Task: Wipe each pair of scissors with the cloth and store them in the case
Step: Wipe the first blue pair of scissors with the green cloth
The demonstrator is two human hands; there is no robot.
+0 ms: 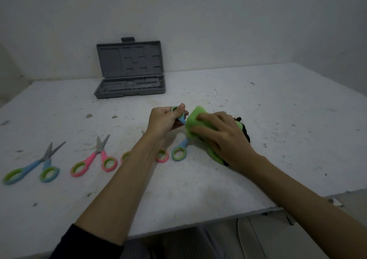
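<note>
My left hand (164, 121) grips one handle loop of a blue pair of scissors (179, 151), spread open, with its other loop hanging lower. My right hand (220, 137) presses the green cloth (195, 119) around the blades, which are hidden inside it. On the table lie another blue pair (35, 166) at the far left and a pink pair (95, 159) beside it. A second pink pair (161, 155) is mostly hidden under my left forearm. The grey case (131, 89) stands open at the back, its lid upright against the wall.
The white table (278, 119) is stained and speckled with dirt. Its front edge runs across the lower frame, with a pale object below it at the lower right. A wall rises right behind the case.
</note>
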